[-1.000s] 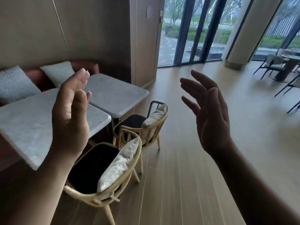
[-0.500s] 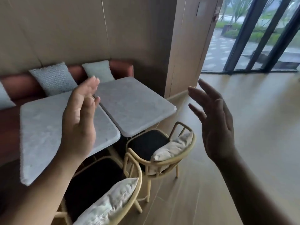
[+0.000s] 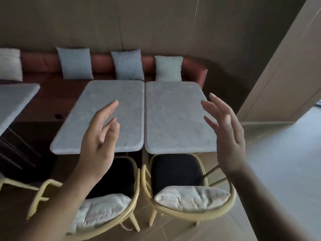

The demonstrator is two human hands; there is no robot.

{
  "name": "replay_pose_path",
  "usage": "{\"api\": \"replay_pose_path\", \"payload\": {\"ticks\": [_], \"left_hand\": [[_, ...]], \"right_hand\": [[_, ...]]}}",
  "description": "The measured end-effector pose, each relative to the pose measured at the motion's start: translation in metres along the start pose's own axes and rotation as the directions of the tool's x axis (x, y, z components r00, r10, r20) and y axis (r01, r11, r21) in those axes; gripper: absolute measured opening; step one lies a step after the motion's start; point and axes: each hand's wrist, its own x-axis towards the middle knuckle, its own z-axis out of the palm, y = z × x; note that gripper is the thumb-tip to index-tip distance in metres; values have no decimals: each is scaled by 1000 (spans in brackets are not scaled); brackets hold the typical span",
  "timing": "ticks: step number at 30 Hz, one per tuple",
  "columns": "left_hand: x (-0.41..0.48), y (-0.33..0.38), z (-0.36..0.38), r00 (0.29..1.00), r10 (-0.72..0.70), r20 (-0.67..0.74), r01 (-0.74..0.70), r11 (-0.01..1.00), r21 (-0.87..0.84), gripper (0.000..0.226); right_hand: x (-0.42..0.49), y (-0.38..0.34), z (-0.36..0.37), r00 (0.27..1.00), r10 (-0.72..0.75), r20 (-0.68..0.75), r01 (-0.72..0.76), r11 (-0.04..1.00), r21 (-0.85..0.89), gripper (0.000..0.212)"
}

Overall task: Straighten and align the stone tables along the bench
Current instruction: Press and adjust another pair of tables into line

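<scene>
Two grey stone tables stand side by side in front of the red bench [image 3: 102, 62], a narrow gap between them: the left table [image 3: 111, 101] and the right table [image 3: 173, 115]. The left one sits slightly skewed, its near end angled leftward. My left hand [image 3: 99, 141] hovers above the left table's near edge, fingers relaxed, holding nothing. My right hand [image 3: 227, 134] hangs in the air at the right table's near right corner, fingers spread and empty. Neither hand touches a table.
Two wicker chairs with dark seats and pale cushions, one [image 3: 111, 202] on the left and one [image 3: 187, 193] on the right, are tucked under the near table edges. A third stone table [image 3: 12, 101] shows at the left edge. Several cushions line the bench back; a wall panel rises right.
My view has swung left and moved to face the two tables head-on. Both hands stay raised and empty, now lower over the tables' near edges.
</scene>
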Motion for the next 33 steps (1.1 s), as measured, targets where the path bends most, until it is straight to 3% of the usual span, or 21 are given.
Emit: {"api": "replay_pose_path", "payload": {"ticks": [2,6,9,13,18,20,24,26,29,33], "left_hand": [[9,-12,18,999,-33,-3,33,999,15,74],[28,-69,57,995,-99,-8,99,995,8,55],[39,-138,96,987,-160,-28,160,987,-9,52],[34,-240,159,970,-234,58,215,948,237,64],[24,-350,230,909,-300,287,87,813,576,86],[25,-393,250,838,-409,361,64,731,680,100],[25,-457,275,711,-547,442,-45,592,805,117],[25,-477,282,674,-575,464,-95,555,827,122],[21,-495,288,695,-561,450,-229,420,878,123],[16,-503,290,772,-446,452,-281,397,874,122]], "right_hand": [[18,28,-1,999,12,48,-12,1000,-7,61],[43,103,-5,994,23,110,-16,998,-65,56],[56,176,-15,985,75,155,-44,979,-197,52],[59,283,-36,945,215,246,-90,895,-436,67],[62,414,-53,823,442,357,-64,696,-715,102],[64,469,-54,731,528,433,76,567,-820,109],[64,555,-58,586,633,506,286,423,-860,118],[60,579,-60,578,636,511,313,405,-859,124],[57,591,-63,587,596,548,367,407,-836,123],[56,591,-65,544,556,628,452,436,-778,126]]}}
